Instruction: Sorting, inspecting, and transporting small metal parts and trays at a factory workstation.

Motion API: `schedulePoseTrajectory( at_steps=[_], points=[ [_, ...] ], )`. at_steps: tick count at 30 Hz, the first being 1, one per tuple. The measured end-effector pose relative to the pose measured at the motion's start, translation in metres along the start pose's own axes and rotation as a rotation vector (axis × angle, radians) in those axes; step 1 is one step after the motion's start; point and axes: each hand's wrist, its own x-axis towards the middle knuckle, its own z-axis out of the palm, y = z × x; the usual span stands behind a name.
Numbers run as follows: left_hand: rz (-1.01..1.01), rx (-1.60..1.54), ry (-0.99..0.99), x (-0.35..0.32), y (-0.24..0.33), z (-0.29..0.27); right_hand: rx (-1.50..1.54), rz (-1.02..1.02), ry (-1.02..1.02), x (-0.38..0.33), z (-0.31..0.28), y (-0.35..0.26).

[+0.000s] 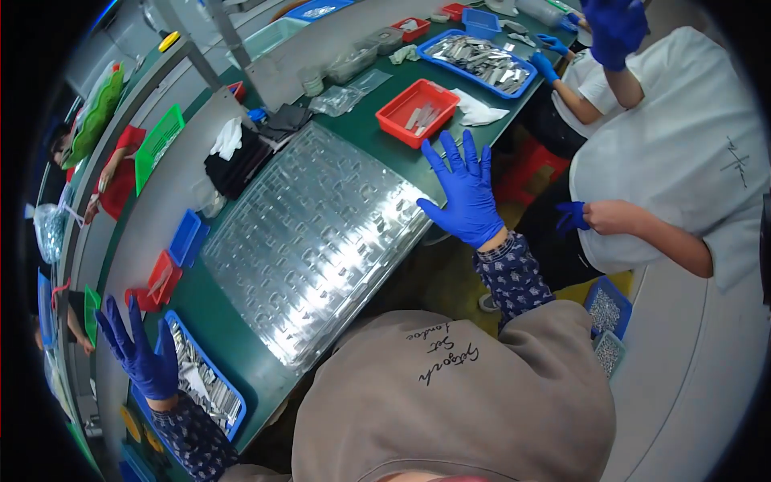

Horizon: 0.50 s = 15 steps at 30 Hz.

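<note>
Both hands empty, fingers spread, blue gloves. Left hand (143, 357) hovers over the blue bin (205, 381) of thin metal strips at the near-left counter (385, 153) edge. Right hand (466, 193) hangs off the far corner of the clear tray (313, 241), not gripping it. Tray lies flat mid-counter: glossy moulded plastic, grid of small pockets; glare hides whether any are filled. My read: loading is early or between cycles, since the bin looks well stocked. Red bin (418, 112) beyond holds a few more strips.
</note>
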Motion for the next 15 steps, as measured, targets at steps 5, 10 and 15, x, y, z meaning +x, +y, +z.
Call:
schedulePoseTrajectory(
  at_steps=[5, 10, 15],
  points=[
    [-0.005, -0.111, -0.035, -0.005, 0.020, 0.007, 0.193, 0.034, 0.079, -0.017, -0.013, 0.014],
    [-0.248, -0.432, -0.062, -0.019, 0.028, 0.034, 0.630, 0.224, -0.021, -0.035, -0.026, 0.019],
    [-0.423, -0.831, 0.071, -0.043, 0.040, 0.047, 0.747, 0.289, -0.017, -0.040, -0.038, 0.014]
  ],
)
